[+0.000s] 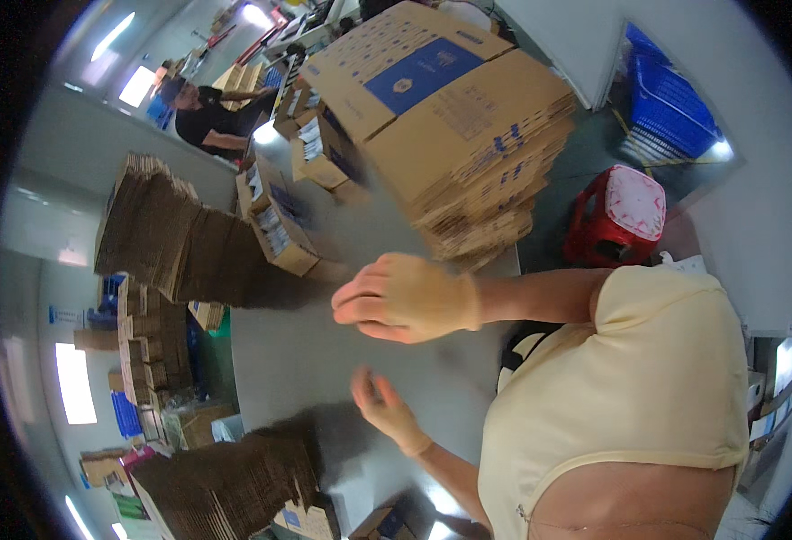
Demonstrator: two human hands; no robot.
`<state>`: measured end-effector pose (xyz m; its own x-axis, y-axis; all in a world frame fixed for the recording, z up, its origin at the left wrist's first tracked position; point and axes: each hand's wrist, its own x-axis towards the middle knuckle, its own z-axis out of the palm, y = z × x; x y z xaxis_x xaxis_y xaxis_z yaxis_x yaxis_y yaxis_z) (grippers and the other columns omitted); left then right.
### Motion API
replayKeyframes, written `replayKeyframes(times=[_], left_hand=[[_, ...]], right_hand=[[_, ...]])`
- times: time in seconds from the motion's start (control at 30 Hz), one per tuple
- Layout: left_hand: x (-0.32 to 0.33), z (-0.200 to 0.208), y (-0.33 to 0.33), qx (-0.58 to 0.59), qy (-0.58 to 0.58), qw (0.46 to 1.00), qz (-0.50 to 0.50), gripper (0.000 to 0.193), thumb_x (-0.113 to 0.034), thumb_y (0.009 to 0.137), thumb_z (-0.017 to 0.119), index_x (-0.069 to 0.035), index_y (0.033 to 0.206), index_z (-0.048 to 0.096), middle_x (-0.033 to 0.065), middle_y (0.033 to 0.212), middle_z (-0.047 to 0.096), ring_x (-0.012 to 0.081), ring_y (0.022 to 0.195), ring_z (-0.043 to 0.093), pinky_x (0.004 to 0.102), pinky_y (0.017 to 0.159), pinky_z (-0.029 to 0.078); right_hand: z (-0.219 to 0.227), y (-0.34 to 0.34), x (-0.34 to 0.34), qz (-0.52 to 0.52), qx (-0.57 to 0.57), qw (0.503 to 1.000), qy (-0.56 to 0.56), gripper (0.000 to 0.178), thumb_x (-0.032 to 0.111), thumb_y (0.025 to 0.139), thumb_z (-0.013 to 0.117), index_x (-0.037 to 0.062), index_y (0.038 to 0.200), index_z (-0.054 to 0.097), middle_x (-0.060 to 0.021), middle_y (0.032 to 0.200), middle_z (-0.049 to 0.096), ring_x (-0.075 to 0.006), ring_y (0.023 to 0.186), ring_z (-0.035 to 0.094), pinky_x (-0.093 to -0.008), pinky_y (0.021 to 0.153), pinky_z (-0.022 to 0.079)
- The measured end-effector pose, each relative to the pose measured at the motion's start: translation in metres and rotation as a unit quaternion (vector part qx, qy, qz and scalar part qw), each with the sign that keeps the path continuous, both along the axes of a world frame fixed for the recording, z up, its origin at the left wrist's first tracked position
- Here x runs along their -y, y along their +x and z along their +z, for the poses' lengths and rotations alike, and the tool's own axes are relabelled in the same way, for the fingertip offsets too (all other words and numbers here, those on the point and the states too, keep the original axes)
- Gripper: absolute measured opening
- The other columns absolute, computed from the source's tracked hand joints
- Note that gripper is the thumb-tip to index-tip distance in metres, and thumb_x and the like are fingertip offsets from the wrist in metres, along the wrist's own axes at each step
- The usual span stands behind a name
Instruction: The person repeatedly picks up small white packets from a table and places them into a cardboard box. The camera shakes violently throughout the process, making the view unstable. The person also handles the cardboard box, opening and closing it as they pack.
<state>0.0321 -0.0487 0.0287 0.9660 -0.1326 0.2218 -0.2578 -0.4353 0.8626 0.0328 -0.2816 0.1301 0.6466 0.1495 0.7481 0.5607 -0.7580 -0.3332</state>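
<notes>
At ten o'clock from the right hand (pixel 407 297), whose grip cannot be told, a carton (pixel 297 259) is placed; the left hand (pixel 389 410) is unclenched.

I can make out no words here; blurred pale print (pixel 402 85) sits on the blue panel (pixel 423 76) of the top flattened carton (pixel 495 94).

Fingers of the left hand (pixel 385 409) are blurred. The right hand (pixel 414 297) shows its back; its palm is hidden. At the left end of the table (pixel 279 355), a small carton (pixel 383 526) is cut off by the picture's lower edge.
</notes>
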Motion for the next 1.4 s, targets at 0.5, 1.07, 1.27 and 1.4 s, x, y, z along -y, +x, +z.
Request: replayKeyframes(times=[0.5, 1.07, 1.27, 1.4], left_hand=[[0.243, 0.218, 0.066, 0.099, 0.287, 0.937, -0.174, 0.071, -0.05, 0.082, 0.064, -0.003, 0.131, 0.044, 0.0171, 0.136, 0.045, 0.0363, 0.118, 0.047, 0.0481, 0.098, 0.042], [-0.013, 0.013, -0.042, -0.274, -0.502, 0.809, 0.136, 0.061, -0.055, 0.092, 0.041, -0.01, 0.134, 0.043, 0.0117, 0.13, 0.048, 0.0272, 0.119, 0.046, 0.0444, 0.093, 0.047], [-0.091, -0.191, -0.18, -0.276, -0.461, 0.734, 0.415, 0.068, -0.06, 0.091, 0.042, -0.008, 0.135, 0.042, 0.0128, 0.133, 0.044, 0.024, 0.113, 0.047, 0.0419, 0.099, 0.039], [-0.077, -0.105, -0.21, 0.002, -0.248, 0.77, 0.588, 0.058, -0.047, 0.097, 0.04, -0.001, 0.131, 0.043, 0.0172, 0.129, 0.047, 0.0286, 0.112, 0.049, 0.0436, 0.101, 0.036]], right_hand=[[0.067, -0.068, 0.181, -0.594, -0.033, 0.802, -0.061, 0.058, 0.053, 0.077, 0.063, 0.0025, 0.106, 0.06, -0.0117, 0.097, 0.064, -0.0278, 0.099, 0.059, -0.0393, 0.081, 0.047], [0.026, -0.015, -0.045, 0.149, -0.186, 0.968, -0.082, 0.069, 0.066, 0.071, 0.059, -0.0012, 0.083, 0.065, -0.0168, 0.087, 0.063, -0.0346, 0.092, 0.058, -0.0432, 0.089, 0.04], [-0.134, -0.021, -0.112, 0.411, -0.178, 0.841, -0.304, 0.049, 0.051, 0.082, 0.055, 0.0058, 0.097, 0.068, -0.0065, 0.105, 0.066, -0.0232, 0.109, 0.054, -0.0431, 0.101, 0.03], [-0.219, -0.025, -0.096, 0.555, -0.127, 0.771, -0.287, 0.044, 0.047, 0.087, 0.052, 0.0125, 0.11, 0.067, -0.0018, 0.12, 0.061, -0.0204, 0.125, 0.044, -0.0488, 0.109, 0.021]])
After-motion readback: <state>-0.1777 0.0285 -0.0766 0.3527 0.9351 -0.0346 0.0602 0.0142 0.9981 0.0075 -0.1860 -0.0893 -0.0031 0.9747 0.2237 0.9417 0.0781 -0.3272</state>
